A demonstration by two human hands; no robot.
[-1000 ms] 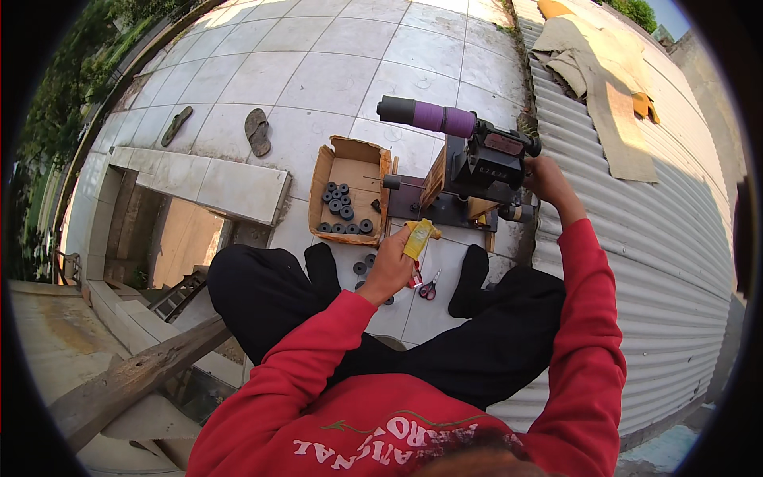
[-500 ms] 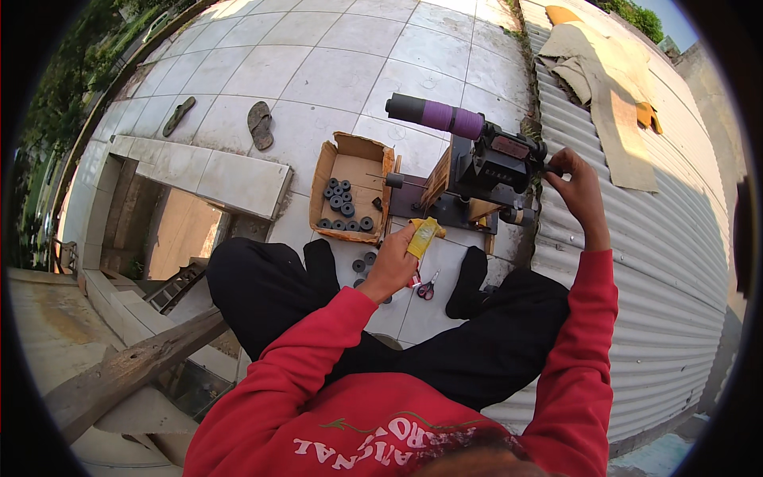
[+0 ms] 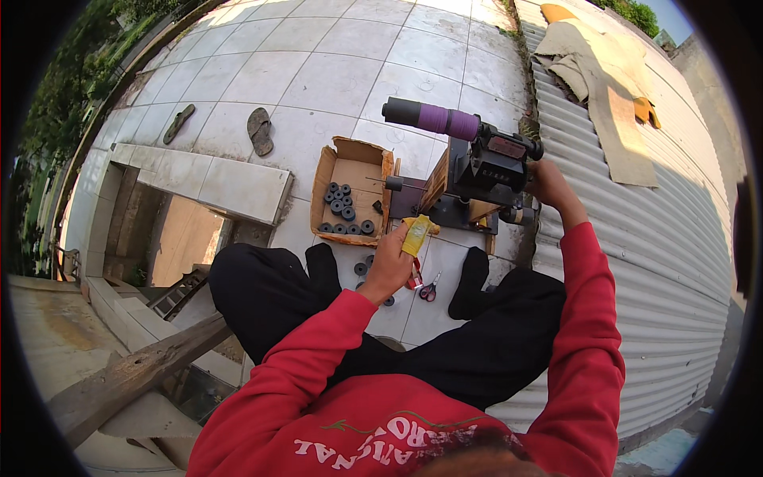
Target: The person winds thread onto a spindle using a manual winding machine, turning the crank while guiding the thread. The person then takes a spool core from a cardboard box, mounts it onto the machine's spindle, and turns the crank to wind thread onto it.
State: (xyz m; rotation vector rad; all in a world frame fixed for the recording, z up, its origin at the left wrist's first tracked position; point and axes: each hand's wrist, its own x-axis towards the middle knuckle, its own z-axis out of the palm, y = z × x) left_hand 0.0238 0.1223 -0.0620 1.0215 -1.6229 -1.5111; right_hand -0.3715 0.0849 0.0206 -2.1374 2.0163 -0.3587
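A black hand-cranked winding machine stands on the tiles, with a purple roll on a dark tube pointing left. My right hand is closed at its right side, on what looks like a small handle, mostly hidden by the fingers and the machine. In front of its base, my left hand is closed round a crumpled yellow piece of material; I cannot tell what kind. Left of the machine is an open cardboard box with several dark grey ring-shaped rolls inside.
More dark rolls lie on the tiles between my feet, near scissors and a small red-and-white item. A pair of sandals lies beyond. A raised tiled ledge borders an opening at left; corrugated sheeting runs along the right.
My right hand has shifted down and left against the machine's side, its fingers now more hidden. The left hand with the yellow material has barely moved.
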